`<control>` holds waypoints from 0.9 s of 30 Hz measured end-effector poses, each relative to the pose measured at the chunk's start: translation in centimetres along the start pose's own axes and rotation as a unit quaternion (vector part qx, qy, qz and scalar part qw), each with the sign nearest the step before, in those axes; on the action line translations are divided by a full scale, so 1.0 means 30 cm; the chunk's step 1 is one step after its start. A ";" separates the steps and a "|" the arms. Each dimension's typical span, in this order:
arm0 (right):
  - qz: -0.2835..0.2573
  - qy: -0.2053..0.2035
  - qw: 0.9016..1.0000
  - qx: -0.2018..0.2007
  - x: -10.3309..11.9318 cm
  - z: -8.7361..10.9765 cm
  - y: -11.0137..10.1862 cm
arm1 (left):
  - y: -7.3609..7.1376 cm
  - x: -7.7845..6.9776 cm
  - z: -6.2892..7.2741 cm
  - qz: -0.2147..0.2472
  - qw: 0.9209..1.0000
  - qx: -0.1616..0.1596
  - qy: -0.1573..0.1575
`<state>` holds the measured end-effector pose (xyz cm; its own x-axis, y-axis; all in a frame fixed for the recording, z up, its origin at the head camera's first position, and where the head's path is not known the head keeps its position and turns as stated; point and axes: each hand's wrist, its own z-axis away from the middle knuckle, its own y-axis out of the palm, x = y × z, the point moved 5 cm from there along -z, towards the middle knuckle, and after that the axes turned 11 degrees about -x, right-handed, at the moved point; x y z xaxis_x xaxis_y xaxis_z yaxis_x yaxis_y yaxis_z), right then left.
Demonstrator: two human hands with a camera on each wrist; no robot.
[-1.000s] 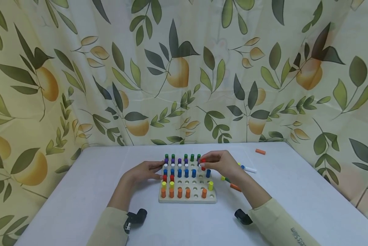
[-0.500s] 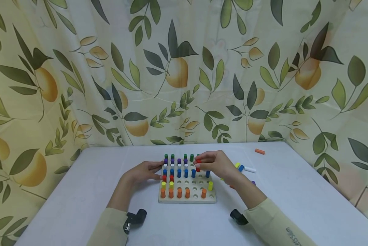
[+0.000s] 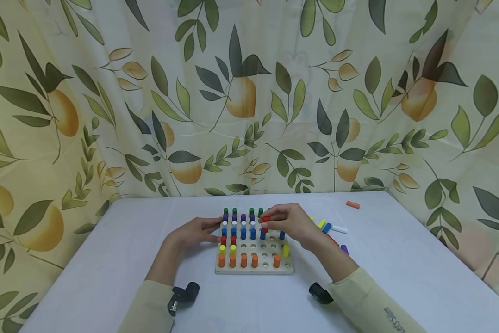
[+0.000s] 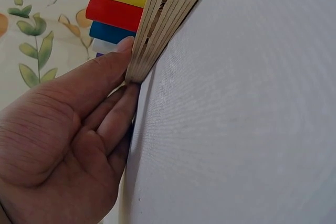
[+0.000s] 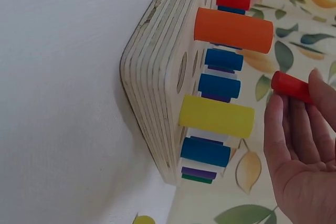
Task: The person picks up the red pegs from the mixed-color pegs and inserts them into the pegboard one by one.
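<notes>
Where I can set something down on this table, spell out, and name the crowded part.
The table is bare left of the left sleeve, between the sleeves in front of the pegboard, and right of the right sleeve. It is crowded right of the pegboard, where loose pegs lie beside the right forearm.

A curtain [image 3: 249, 134] (fruit-printed) hangs behind the white table [image 3: 249, 303].

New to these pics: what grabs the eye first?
Probably the wooden pegboard mid-table, for its bright rows of coloured pegs. Next, the red peg pinched in the right grip, over the board. Behind it all, the fruit-and-leaf curtain fills the upper part of the head view.
</notes>
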<state>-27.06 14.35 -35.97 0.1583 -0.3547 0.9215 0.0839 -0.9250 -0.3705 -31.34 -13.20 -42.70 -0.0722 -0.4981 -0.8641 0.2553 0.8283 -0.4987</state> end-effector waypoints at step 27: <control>-0.003 0.002 0.998 0.065 0.021 -0.014 0.087 | -0.004 -0.009 0.004 0.009 1.000 0.001 -0.012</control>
<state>-27.14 11.66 -36.31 0.1531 -0.3501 0.9241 0.2122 -0.9017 -0.3767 -31.25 -13.21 -42.40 -0.0445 -0.4893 -0.8710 0.2584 0.8365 -0.4832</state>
